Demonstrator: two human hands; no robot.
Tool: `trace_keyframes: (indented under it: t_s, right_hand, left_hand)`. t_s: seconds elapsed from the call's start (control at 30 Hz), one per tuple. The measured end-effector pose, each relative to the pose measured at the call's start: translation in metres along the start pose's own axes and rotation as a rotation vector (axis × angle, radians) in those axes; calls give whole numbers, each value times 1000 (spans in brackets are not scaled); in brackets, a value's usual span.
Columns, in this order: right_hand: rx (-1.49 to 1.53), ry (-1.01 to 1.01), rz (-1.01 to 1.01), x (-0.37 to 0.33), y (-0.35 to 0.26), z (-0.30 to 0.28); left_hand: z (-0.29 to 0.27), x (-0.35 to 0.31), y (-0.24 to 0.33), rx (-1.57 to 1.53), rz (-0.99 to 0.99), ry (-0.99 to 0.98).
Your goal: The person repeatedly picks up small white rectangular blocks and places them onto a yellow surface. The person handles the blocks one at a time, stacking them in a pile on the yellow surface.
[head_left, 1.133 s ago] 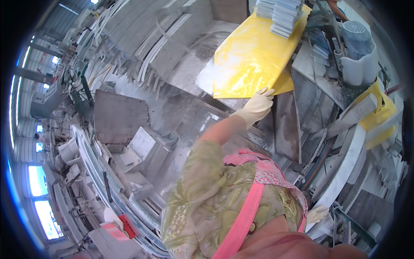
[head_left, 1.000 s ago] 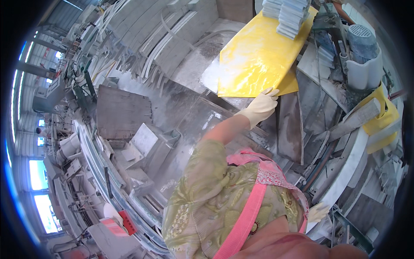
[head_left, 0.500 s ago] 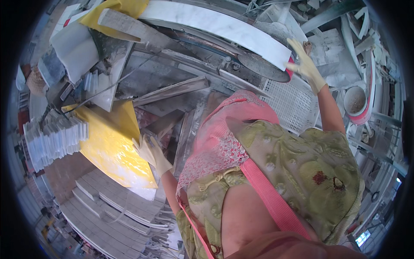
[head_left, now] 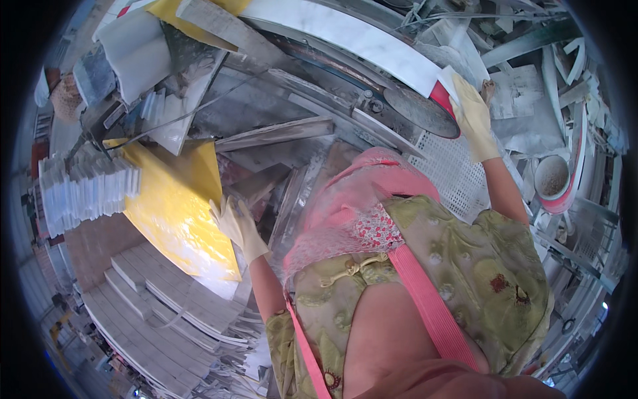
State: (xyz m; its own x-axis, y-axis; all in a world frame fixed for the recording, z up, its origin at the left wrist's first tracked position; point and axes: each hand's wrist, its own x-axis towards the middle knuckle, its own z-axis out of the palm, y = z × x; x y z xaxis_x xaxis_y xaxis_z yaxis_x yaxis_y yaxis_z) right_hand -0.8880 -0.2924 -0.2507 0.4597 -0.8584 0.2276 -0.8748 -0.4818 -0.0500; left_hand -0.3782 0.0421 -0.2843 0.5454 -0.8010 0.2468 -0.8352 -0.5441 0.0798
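Observation:
My right hand point(head_left: 473, 120), in a cream rubber glove, is closed round a small white stone piece point(head_left: 448, 81) at the end of a long white slab with grey veins point(head_left: 345, 30). A red patch point(head_left: 440, 97) shows between the slab's end and the hand. Just below lies a grey round disc point(head_left: 422, 110). On the left, my left hand point(head_left: 238, 229), gloved the same way, has its fingers stretched out at the right edge of a shiny yellow sheet point(head_left: 176, 213). Nothing shows in its fingers.
Thin pale tiles point(head_left: 86, 189) stand in a row at the left, above stacked grey strips point(head_left: 153, 312). A white perforated crate point(head_left: 455, 176) sits beside my right forearm. Right of it is a round white container point(head_left: 551, 176). Stone offcuts point(head_left: 522, 93) crowd the upper right.
My right hand has closed from spread fingers round a white piece at the slab's end, baring more of the red patch. My left hand stays by the yellow sheet. The view has shifted slightly.

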Motion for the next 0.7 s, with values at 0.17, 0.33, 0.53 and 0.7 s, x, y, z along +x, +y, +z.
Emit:
trace_keyframes:
  t_s: [0.17,0.33,0.53,0.7]
  right_hand:
    - [-167,-93,-154,21,-31,20]
    - [-103,13,-261,37,-36,37]
    - [24,65,-513,64,-20,42]
    - [292,-100,-139,70,-1,49]
  left_hand:
    - [-8,2,9,-12,-19,29]
    - [-11,9,11,-204,-264,-53]
    - [-11,1,1,-206,-286,112]
    - [-2,-10,5,-138,-147,155]
